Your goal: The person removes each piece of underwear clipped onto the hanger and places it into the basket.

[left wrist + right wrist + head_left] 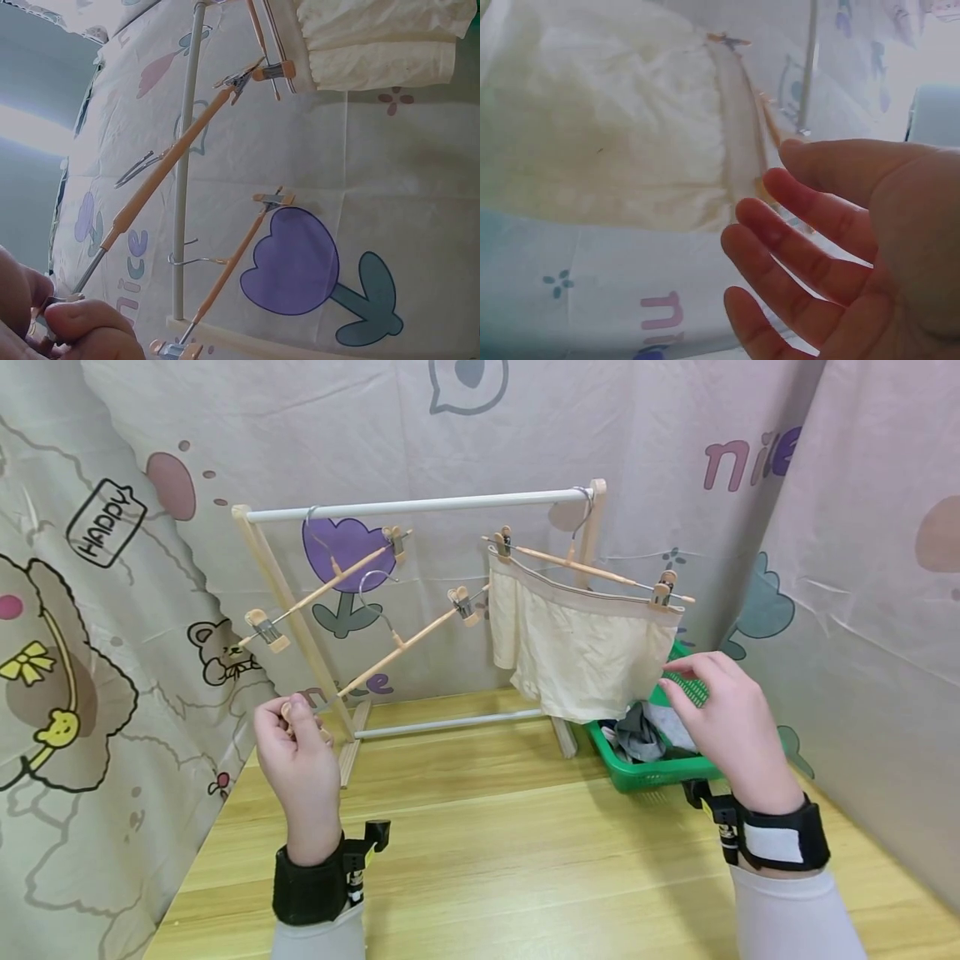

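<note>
Left hand (pixel 296 752) grip — pinched on the lower clip (pixel 56 306) of a wooden hanger (pixel 397 647); right hand (pixel 723 718) grip — spread beside the cream shorts (pixel 581 647).

Count from my position: one drying rack (pixel 420 506) on the bench (pixel 525 860). Three clip hangers on it: one left (pixel 330 583), one middle (pixel 397 647), one right (pixel 592 570). One pair of cream shorts (pixel 581 647) clipped up. One green basket (pixel 652 768). My two hands: left (pixel 296 752), right (pixel 723 718).
</note>
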The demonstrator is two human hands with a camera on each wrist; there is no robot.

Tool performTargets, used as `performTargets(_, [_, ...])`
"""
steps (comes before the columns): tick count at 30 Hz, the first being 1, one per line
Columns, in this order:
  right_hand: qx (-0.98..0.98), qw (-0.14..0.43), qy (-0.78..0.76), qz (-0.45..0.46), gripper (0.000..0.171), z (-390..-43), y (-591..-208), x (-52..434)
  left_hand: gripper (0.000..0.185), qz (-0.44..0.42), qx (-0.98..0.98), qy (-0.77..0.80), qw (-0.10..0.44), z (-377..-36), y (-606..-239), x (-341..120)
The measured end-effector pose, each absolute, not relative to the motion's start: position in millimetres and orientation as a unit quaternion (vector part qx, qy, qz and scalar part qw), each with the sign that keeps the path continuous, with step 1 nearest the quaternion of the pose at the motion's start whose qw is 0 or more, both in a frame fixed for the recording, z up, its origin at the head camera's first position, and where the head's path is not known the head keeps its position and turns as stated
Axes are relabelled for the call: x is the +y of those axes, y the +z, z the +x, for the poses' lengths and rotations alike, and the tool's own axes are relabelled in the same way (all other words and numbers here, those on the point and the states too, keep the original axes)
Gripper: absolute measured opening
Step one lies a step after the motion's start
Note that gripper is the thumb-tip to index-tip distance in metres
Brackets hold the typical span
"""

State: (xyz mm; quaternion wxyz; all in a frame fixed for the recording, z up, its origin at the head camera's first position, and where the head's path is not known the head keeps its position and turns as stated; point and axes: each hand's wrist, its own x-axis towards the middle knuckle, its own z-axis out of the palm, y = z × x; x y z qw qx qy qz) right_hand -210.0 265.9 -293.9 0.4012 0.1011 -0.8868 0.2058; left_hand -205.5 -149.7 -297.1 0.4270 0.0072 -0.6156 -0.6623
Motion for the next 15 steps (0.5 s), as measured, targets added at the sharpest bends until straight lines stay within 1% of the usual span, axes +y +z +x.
performTargets(4, [-0.876,0.419,0.21,0.114,0.02,-203,-291,261,0.014,0.006,-0.61,-0.669,0.424,-207,-297,-149])
performTargets(15, [-0.86,0.439,0.206,0.157,0.02,-196,-287,252,0.013,0.01,-0.604,-0.676,0.422,-207,-296,-145])
